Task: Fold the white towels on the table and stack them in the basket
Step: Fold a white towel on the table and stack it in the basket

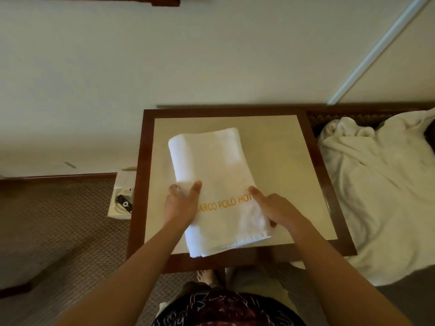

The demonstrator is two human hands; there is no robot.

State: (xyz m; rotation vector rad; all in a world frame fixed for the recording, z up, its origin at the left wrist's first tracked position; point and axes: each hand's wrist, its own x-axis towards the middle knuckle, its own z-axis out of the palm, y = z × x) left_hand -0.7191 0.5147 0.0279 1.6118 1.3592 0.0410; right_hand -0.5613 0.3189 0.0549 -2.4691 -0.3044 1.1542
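A folded white towel (211, 175) with orange lettering lies lengthwise on the square table (282, 161), which has a beige top and a dark wooden frame. My left hand (181, 205) holds the towel's left edge near its middle, with the thumb on top of the cloth. My right hand (274, 211) holds the right edge opposite it, one finger stretched over the lettering and the others curled at the hem. The towel's near end reaches the table's front frame.
A heap of crumpled white towels (381, 189) lies just right of the table. On the carpet to the left, a white box (122, 198) holds a black remote. A pale wall rises right behind the table.
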